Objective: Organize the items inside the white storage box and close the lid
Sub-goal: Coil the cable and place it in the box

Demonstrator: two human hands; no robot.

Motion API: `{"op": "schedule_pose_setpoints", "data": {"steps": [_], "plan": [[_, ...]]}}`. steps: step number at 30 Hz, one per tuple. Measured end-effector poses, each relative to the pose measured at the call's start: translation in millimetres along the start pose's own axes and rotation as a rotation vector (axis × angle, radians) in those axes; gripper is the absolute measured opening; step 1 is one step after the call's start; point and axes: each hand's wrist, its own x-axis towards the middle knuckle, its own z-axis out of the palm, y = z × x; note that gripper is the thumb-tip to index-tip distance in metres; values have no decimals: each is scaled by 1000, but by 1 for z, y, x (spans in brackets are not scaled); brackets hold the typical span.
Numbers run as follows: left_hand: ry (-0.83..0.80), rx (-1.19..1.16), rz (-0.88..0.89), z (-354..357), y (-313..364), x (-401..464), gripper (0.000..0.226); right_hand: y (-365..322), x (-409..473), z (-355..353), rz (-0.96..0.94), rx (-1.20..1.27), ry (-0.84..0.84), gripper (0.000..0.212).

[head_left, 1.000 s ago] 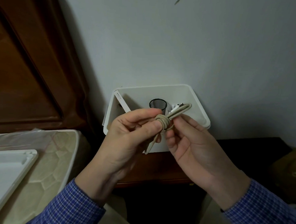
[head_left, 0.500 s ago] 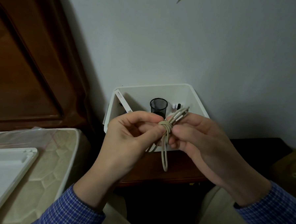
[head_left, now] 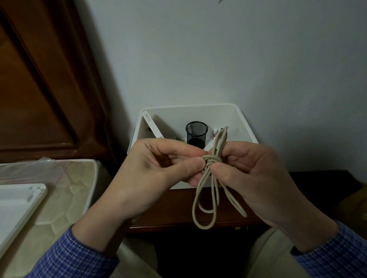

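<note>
A dark wooden nightstand [head_left: 175, 204] carries the open white storage box [head_left: 243, 120], while the quilted mattress [head_left: 69, 186] beside it bears 1 white lid [head_left: 8, 210].

I see left hand [head_left: 155, 169] and right hand [head_left: 255, 174] pinching a knotted beige cord [head_left: 208, 182] above the open white storage box [head_left: 246, 125], loops hanging below.

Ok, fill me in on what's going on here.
A person is bundling a beige cable in front of the open white storage box. The left hand and right hand both pinch it at the wrapped middle, with loops hanging below. A black mesh cup stands in the box. The lid lies on the mattress, not yet on.
</note>
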Motion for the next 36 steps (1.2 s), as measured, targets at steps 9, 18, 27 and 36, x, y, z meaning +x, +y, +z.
{"op": "schedule_pose_setpoints", "data": {"steps": [9, 18, 27, 36], "plan": [[146, 974, 463, 14, -5, -10, 8, -2, 2, 1, -55, -243, 43, 2], [245, 832, 307, 25, -10, -6, 12, -6, 4, 11, -102, -243, 186, 15], [52, 395, 39, 7, 9, 0, 13, -16, 2, 9, -97, -262, 108, 23], [209, 945, 387, 15, 3, -6, 10, -6, 4, 14, -107, -197, 222, 32]]}}
